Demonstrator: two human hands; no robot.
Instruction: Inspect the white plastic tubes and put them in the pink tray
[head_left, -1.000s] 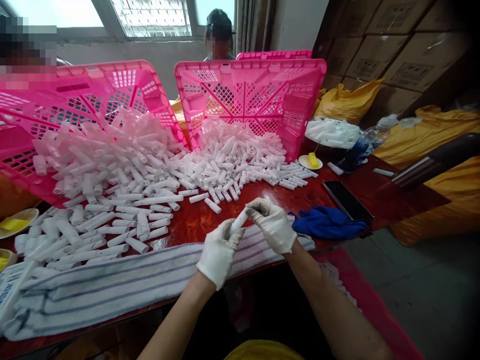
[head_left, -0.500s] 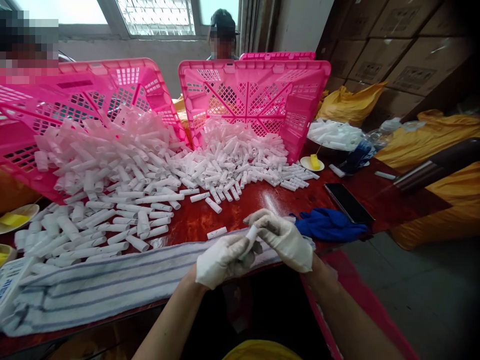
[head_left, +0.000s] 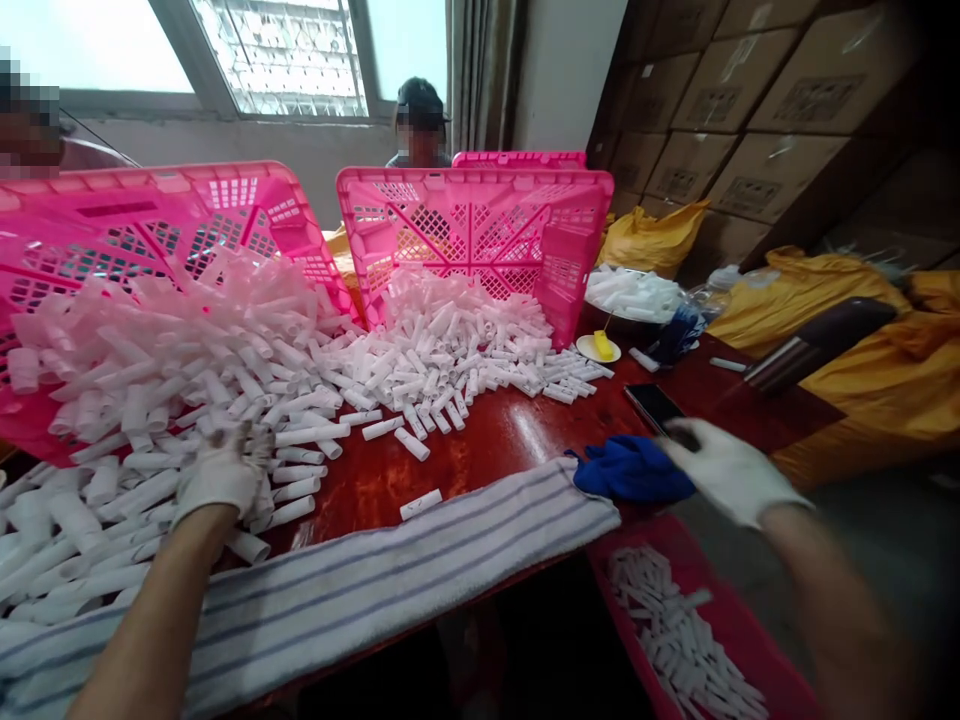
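Note:
My left hand (head_left: 225,472), in a white glove, reaches onto the left part of a heap of white plastic tubes (head_left: 247,350). Its fingers are spread among the tubes, and I see none gripped. To the right, my gloved right hand (head_left: 724,470) is slightly blurred beside a blue cloth (head_left: 630,468) and a phone (head_left: 654,408). Its fingers look apart with nothing in them. Below it stands a pink bin (head_left: 776,665) with many white tubes inside; one loose tube (head_left: 697,598) shows above the others. A single tube (head_left: 421,504) lies by the striped towel (head_left: 420,560).
Pink crates (head_left: 480,178) lean on their sides behind the heap. A small plate (head_left: 611,355) with a yellow block, a bowl of tubes (head_left: 634,292) and a dark cylindrical object (head_left: 821,345) stand right. Yellow sacks (head_left: 810,300) and cartons (head_left: 780,80) lie beyond. Two people sit opposite.
My hands were together in front of me around a white tube. Now they are apart, the left over the heap, the right above the bin. The tube is out of both hands; the view has shifted.

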